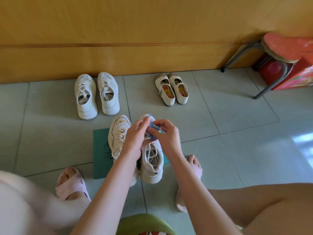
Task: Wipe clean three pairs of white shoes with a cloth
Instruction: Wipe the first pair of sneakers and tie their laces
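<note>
Two white lace-up sneakers stand side by side on a green mat (100, 150) in front of me, the left sneaker (118, 133) and the right sneaker (152, 167). Over the right sneaker's toe, my left hand (135, 138) and my right hand (167, 134) both pinch a small blue and white cloth (153, 127). A second pair of white sneakers (96, 95) stands by the wall at the left. A pair of cream strap shoes (171, 89) stands by the wall to its right.
A yellow wooden wall panel (135, 39) runs across the back. A red-topped metal stool (277, 53) and a red box (291, 77) stand at the far right. My feet in pink slippers (71, 184) flank the mat. A green seat edge (145, 224) shows below.
</note>
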Motion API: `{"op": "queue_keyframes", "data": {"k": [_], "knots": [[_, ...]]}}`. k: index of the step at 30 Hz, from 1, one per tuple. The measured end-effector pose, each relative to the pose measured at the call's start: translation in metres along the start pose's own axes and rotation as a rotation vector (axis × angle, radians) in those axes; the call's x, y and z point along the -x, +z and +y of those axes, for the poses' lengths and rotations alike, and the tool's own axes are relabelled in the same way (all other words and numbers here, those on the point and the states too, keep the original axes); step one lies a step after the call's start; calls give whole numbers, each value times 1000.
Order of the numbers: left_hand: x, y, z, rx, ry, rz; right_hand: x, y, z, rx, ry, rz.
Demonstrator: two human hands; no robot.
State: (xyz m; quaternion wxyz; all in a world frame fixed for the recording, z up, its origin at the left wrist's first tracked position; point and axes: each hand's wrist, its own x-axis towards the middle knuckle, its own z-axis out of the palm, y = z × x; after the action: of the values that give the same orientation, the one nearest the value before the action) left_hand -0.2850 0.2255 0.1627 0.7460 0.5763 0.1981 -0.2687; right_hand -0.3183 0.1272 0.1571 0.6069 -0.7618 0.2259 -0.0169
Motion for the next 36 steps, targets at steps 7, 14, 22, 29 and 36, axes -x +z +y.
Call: {"op": "queue_keyframes", "data": {"k": [7,14,22,29,36], "knots": [[-36,-33,10,-44,157,223,-15,11,16,158,183,-106],[-76,-40,14,-420,337,223,-7,24,41,710,347,-149],[-117,-10,7,-716,491,63,-5,-2,59,524,260,-95],[-119,0,-15,-820,471,62,-13,-30,79,219,314,-123],[-85,-1,-48,-768,568,194,-14,-34,81,193,300,-122]]}}
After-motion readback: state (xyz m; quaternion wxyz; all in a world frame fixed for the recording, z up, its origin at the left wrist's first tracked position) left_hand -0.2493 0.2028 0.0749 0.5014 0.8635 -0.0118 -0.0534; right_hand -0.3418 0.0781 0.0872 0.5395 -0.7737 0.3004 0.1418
